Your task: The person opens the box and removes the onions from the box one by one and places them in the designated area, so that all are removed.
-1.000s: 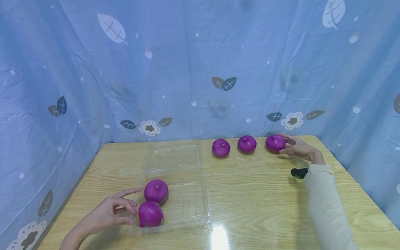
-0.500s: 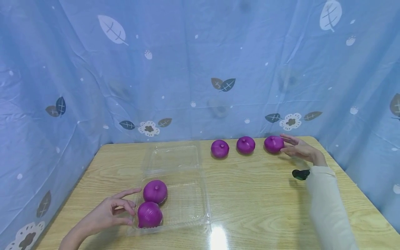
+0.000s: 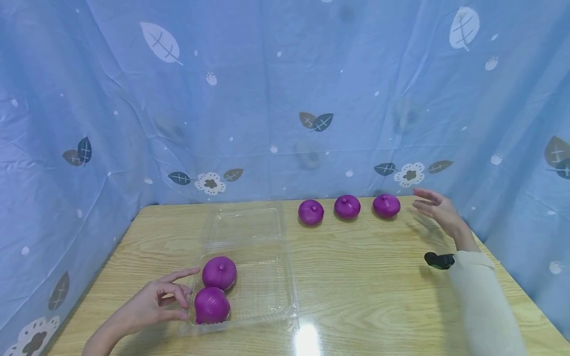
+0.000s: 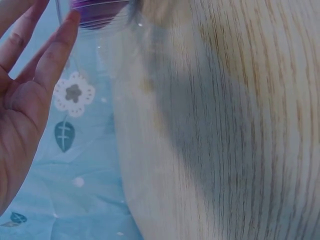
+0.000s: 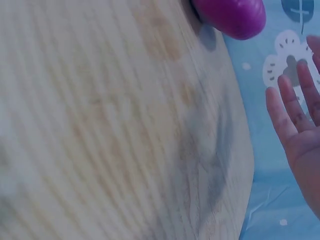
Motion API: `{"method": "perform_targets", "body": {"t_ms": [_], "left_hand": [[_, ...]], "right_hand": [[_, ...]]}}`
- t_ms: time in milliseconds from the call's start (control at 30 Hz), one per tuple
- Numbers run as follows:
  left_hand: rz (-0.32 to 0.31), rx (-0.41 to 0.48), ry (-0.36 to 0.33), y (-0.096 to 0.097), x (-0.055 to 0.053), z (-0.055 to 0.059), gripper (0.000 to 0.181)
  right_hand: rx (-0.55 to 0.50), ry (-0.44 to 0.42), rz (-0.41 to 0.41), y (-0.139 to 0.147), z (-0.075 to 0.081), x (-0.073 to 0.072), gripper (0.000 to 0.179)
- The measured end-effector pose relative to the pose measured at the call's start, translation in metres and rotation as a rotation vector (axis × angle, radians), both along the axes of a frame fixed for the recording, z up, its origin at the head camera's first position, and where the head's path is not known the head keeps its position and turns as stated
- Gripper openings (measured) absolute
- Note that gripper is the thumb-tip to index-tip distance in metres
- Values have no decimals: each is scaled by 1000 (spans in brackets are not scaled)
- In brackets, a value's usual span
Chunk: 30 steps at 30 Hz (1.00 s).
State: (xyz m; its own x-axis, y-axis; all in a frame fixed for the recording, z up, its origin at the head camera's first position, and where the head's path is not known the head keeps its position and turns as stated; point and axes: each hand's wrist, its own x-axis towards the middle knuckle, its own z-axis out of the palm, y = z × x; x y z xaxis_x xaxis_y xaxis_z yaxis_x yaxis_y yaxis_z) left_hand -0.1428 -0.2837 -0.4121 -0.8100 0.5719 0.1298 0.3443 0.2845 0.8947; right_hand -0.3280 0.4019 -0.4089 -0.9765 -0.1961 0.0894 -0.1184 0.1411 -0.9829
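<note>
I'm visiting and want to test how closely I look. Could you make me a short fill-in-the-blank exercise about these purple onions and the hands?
1. The clear tray holds ____ purple onions.
2. Outside the tray, ____ onions stand in a row at the table's far edge.
3. The left hand rests at the tray's ____ side.
4. The right hand holds ____.

Missing words: two; three; left; nothing

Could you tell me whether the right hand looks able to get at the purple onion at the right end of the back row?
Probably yes. The right hand hovers open just right of that onion, apart from it, with only bare table between them. The other onions sit on its far side, so nothing blocks the way.
</note>
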Motion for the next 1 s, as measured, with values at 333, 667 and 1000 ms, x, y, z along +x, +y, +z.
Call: {"method": "perform_targets", "body": {"t_ms": [333,667,1000], "left_hand": [[36,-65,13,-1,3,1,10],[17,-75,69,-1,2,0,9],[11,-46,65,-1,3,0,9]], "right_hand": [[-48,138,101,-18,-3,18,36],[187,148,183,-47,10,51,42],[256,129,386,-83,23,78,39]]}}
